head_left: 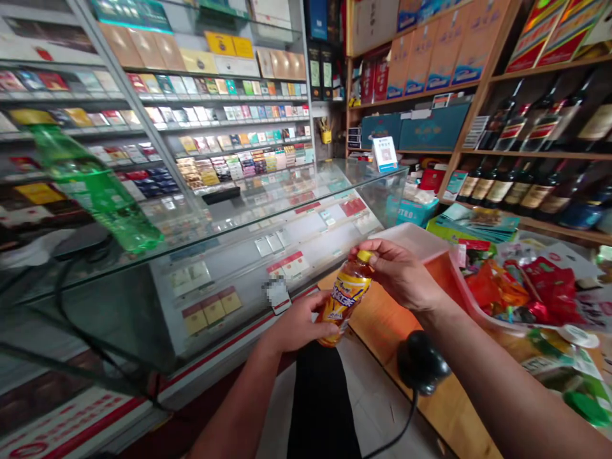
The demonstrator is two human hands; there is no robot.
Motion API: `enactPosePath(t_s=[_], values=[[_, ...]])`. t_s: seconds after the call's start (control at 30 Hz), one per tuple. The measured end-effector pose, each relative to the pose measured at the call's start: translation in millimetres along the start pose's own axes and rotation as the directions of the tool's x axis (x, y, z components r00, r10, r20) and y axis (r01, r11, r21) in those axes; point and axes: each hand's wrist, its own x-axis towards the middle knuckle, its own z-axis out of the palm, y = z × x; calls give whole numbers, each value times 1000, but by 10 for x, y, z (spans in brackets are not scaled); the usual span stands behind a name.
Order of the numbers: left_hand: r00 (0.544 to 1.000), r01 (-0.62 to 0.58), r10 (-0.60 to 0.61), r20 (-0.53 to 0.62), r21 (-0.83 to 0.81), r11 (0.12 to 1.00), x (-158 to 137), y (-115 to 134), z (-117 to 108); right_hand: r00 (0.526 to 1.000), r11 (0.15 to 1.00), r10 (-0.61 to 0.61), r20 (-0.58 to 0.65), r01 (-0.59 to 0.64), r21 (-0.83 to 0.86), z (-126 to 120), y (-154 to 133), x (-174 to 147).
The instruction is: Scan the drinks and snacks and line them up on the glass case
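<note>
A bottle of iced tea (348, 294), amber with a yellow label and yellow cap, is held tilted between both hands in the middle of the view. My left hand (303, 322) wraps round its lower part, thumb across the front. The fingers of my right hand (394, 268) close on the yellow cap (364, 255) at the top. Below and to the right, a black rounded device (421, 362) with a cable stands on a wooden board (382, 319).
A glass counter (229, 223) with packets inside runs along the left, bearing a green bottle (105, 191) and a small sign (385, 154). At right are a pink tub (471, 306) of wrapped goods and wine bottles (502, 185) on shelves. Packet shelves (220, 95) stand behind.
</note>
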Motion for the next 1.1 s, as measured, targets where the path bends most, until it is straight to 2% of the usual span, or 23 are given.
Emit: enactPosePath(t_s=[0.07,0.17,0.3,0.37,0.43,0.57,0.7,0.8,0.93,1.03,1.1], values=[[999,6,-7,-40,-20,1000,-128,52,-37,997,1000,19,80,-18,-13,207,-2,94],[985,-32,19,-171,-72,997,-304,87,-116,991,999,1,133,5,-44,527,-22,260],[919,-120,86,-384,-64,991,-483,202,-337,982,971,-163,96,177,-161,937,33,513],[847,-141,121,-517,1,990,-553,310,-512,968,929,-244,51,248,-274,1127,123,612],[742,-142,163,-650,85,986,-615,436,-721,961,877,-271,46,266,-399,1313,240,671],[525,-104,272,-806,256,961,-714,670,-1168,947,763,-240,213,319,-562,1709,452,724],[353,-47,392,-849,403,914,-755,838,-1572,876,652,-278,395,474,-591,2103,558,865],[267,15,471,-841,492,870,-749,913,-1830,840,583,-319,438,538,-608,2338,589,1061],[231,99,548,-804,580,809,-712,937,-2105,821,549,-325,469,568,-614,2541,620,1341],[212,170,562,-799,597,784,-670,917,-2245,825,570,-313,471,560,-602,2622,661,1500],[179,222,563,-807,591,775,-638,894,-2306,840,591,-303,450,536,-603,2653,691,1573]])
